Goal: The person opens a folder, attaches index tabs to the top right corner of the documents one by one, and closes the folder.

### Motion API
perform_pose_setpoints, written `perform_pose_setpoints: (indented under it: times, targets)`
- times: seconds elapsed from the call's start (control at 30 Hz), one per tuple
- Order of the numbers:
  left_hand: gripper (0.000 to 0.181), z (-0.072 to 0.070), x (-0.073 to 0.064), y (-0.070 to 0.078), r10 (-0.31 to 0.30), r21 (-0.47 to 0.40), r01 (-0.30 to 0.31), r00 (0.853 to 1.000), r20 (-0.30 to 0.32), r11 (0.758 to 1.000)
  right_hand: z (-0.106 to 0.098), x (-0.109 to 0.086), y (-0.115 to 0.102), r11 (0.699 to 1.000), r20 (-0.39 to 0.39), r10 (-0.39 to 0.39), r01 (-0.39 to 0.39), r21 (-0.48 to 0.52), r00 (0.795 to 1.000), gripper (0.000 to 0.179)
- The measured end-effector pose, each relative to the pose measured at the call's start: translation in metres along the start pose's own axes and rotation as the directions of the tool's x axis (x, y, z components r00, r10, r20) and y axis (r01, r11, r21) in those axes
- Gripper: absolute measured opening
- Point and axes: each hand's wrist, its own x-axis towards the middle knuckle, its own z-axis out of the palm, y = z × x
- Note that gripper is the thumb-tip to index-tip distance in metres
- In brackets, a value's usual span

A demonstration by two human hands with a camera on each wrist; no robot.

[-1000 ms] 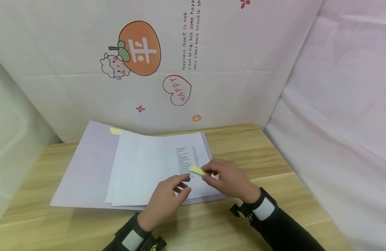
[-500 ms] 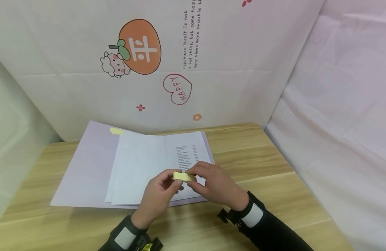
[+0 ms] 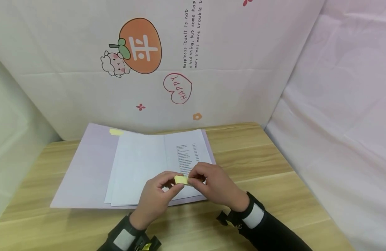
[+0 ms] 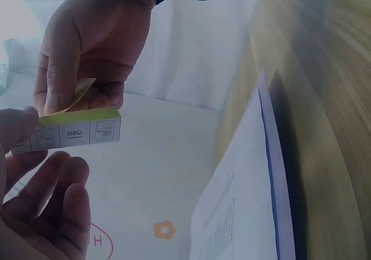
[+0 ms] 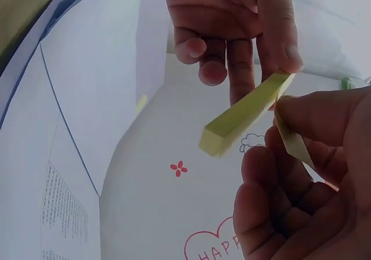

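Note:
Over the lower part of the open folder (image 3: 83, 174), my left hand (image 3: 155, 195) pinches one end of a small yellow sticky note pad (image 3: 180, 180) between thumb and finger. The pad is a narrow block, and its pale underside printed "deli" faces the left wrist view. My right hand (image 3: 216, 184) pinches a single sticky note (image 5: 294, 144) between thumb and forefinger. That sheet bends up away from the block, its near end still at the pad in the right wrist view. In the head view my right fingers hide most of the sheet.
White pages (image 3: 139, 167) lie open in the lilac folder, the right page (image 3: 180, 139) bearing a printed list. A yellow tab (image 3: 116, 132) sticks out at the top of the left pages. The wooden table (image 3: 252, 157) meets a printed cloth backdrop (image 3: 227, 87) behind.
The pad has moved left from my right hand into my left hand's pinch. My right fingers have since shifted from the block to its top sheet and lifted it.

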Motion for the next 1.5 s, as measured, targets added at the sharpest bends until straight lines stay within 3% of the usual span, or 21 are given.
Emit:
perform_pose_setpoints:
  times: [0.13, 0.73, 0.83, 0.93, 1.0, 1.1, 1.2, 1.27, 1.33, 1.4, 1.5]
  targets:
    - [0.014, -0.001, -0.001, -0.001, 0.034, 0.029, -0.033, 0.999, -0.027, 0.999, -0.001, 0.0, -0.003, 0.999, 0.032, 0.043, -0.044, 0.012, 0.999, 0.009]
    - [0.016, -0.003, -0.003, 0.003, -0.04, 0.077, 0.046, 0.996, -0.077, 0.996, -0.003, -0.004, -0.002, 0.996, 0.044, 0.09, -0.091, 0.024, 0.995, 0.009]
    - [0.017, -0.007, -0.002, 0.001, -0.096, 0.037, 0.101, 0.988, -0.12, 0.994, -0.005, -0.005, 0.0, 0.994, 0.03, 0.105, -0.106, 0.019, 0.994, 0.009]
    - [0.017, -0.016, -0.001, 0.0, -0.143, -0.039, 0.138, 0.97, -0.195, 0.99, -0.008, -0.008, 0.002, 0.992, 0.006, 0.123, -0.123, 0.007, 0.992, 0.01]
    - [0.02, -0.022, -0.001, -0.002, -0.149, -0.074, 0.136, 0.961, -0.232, 0.988, -0.01, -0.009, 0.004, 0.991, -0.004, 0.132, -0.132, 0.0, 0.991, 0.011]
    - [0.025, -0.03, -0.001, -0.003, -0.12, -0.058, 0.11, 0.963, -0.241, 0.992, -0.012, -0.01, 0.005, 0.99, 0.0, 0.141, -0.141, -0.01, 0.99, 0.01]
    - [0.02, -0.033, -0.005, -0.003, -0.091, 0.007, 0.094, 0.979, -0.184, 0.996, -0.014, -0.01, 0.006, 0.988, 0.004, 0.156, -0.156, -0.021, 0.988, 0.01]
    - [0.014, -0.03, -0.01, -0.004, -0.039, 0.068, 0.047, 0.994, -0.107, 0.997, -0.016, -0.012, 0.008, 0.985, 0.004, 0.171, -0.171, -0.036, 0.985, 0.01]
    - [0.013, -0.025, -0.017, -0.007, 0.043, 0.115, -0.042, 0.999, -0.003, 0.992, -0.018, -0.014, 0.01, 0.98, 0.001, 0.192, -0.192, -0.049, 0.981, 0.011]
    - [0.014, -0.017, -0.026, -0.01, 0.103, 0.187, -0.124, 0.988, 0.118, 0.974, -0.021, -0.016, 0.013, 0.978, -0.001, 0.201, -0.201, -0.063, 0.98, 0.011]
    - [0.017, -0.006, -0.038, -0.015, 0.113, 0.322, -0.22, 0.941, 0.318, 0.921, -0.026, -0.019, 0.016, 0.974, -0.006, 0.216, -0.216, -0.071, 0.976, 0.011]
